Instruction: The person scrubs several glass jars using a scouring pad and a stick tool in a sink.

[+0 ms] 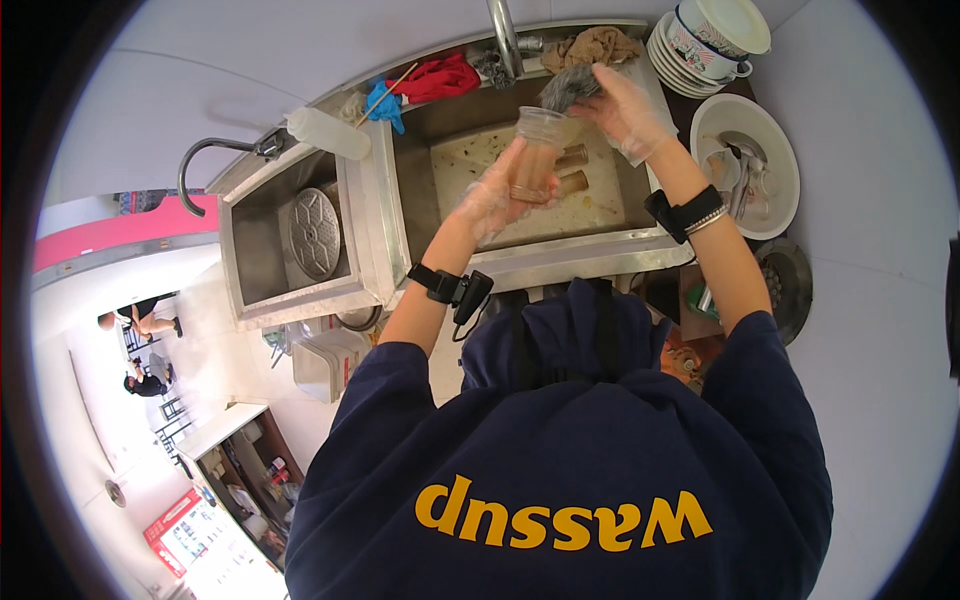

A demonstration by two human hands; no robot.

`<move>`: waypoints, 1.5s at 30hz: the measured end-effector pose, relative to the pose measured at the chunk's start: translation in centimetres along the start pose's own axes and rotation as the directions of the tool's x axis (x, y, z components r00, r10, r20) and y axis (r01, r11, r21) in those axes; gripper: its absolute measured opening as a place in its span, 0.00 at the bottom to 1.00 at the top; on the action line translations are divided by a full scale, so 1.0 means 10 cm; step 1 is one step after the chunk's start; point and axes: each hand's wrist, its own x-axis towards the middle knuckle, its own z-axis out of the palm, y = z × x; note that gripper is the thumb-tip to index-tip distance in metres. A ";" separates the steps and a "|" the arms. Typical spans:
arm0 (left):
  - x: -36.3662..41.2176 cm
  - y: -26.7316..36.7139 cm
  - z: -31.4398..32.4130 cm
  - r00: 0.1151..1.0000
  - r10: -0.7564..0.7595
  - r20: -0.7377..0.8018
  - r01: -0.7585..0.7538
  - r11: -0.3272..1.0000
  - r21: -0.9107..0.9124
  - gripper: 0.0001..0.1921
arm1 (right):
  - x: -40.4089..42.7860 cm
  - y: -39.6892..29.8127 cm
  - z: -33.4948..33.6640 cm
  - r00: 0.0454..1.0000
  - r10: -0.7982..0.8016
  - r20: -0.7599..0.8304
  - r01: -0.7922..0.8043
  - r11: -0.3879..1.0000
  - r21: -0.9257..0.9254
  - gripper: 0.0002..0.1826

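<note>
My left hand (499,191), in a clear plastic glove, is closed around a clear tumbler (534,161) held over the large metal sink basin (420,202). My right hand (626,112), gloved the same way, holds a grey scouring pad (571,86) just above and beside the tumbler's rim. Beneath the tumbler, two brownish cylindrical pieces (574,182) lie on the basin floor among small dark scraps. A metal faucet (506,37) stands at the basin's back edge, near a brown cloth (592,47).
Red cloth (442,77), a blue glove or cloth (385,107) and a white squeeze bottle (328,133) line the sink's back. Left is a smaller basin with a round drain plate (314,234). Stacked plates (664,64) and a white bowl with utensils (784,169) stand right. Two people are far left.
</note>
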 end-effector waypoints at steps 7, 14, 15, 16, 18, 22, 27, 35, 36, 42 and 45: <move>0.03 0.11 0.12 0.964 0.183 -0.191 -0.211 0.968 -0.134 0.27 | -0.36 0.24 0.40 0.835 -0.472 -0.285 0.382 0.868 -0.317 0.13; 0.30 -0.05 0.21 0.855 0.383 -0.350 -0.394 0.918 0.043 0.21 | -0.40 0.66 0.95 0.516 -0.855 0.055 0.339 0.145 -0.930 0.15; 0.35 -0.09 0.18 0.856 0.383 -0.348 -0.392 0.919 0.048 0.21 | -0.34 0.61 0.95 0.514 -0.854 0.088 0.360 0.122 -0.925 0.15; 0.40 -0.11 0.13 0.820 0.462 -0.337 -0.457 0.884 0.102 0.21 | -0.27 0.57 0.94 0.510 -0.852 0.120 0.381 0.098 -0.919 0.15; 0.41 -0.02 0.21 0.802 0.477 -0.358 -0.448 0.878 0.167 0.23 | -0.11 0.49 0.88 0.615 -0.774 -0.150 0.447 0.499 -0.743 0.16; 0.44 0.08 0.19 0.785 0.517 -0.342 -0.440 0.853 0.279 0.24 | -0.28 0.59 0.91 0.660 -0.741 -0.123 0.451 0.522 -0.725 0.18; 0.55 0.05 0.24 0.836 0.422 -0.352 -0.465 0.884 -0.043 0.25 | -0.23 0.60 0.90 0.497 -0.863 0.088 0.410 0.144 -0.901 0.19; 0.49 0.22 0.34 0.810 0.477 -0.342 -0.365 0.866 0.343 0.31 | -0.21 0.58 0.75 0.713 -0.586 -0.385 0.303 0.753 -0.584 0.19; 0.48 0.21 0.38 0.823 0.444 -0.355 -0.335 0.883 0.328 0.30 | -0.28 0.61 0.80 0.660 -0.642 -0.390 0.361 0.727 -0.584 0.18; 0.50 0.01 0.26 0.838 0.513 -0.184 -0.479 0.854 0.202 0.26 | -0.34 0.57 1.00 0.534 -0.841 0.087 0.340 0.119 -0.933 0.22; 0.49 0.08 0.30 0.863 0.436 -0.256 -0.388 0.896 0.217 0.29 | -0.11 0.41 0.92 0.570 -0.820 -0.045 0.341 0.286 -0.895 0.20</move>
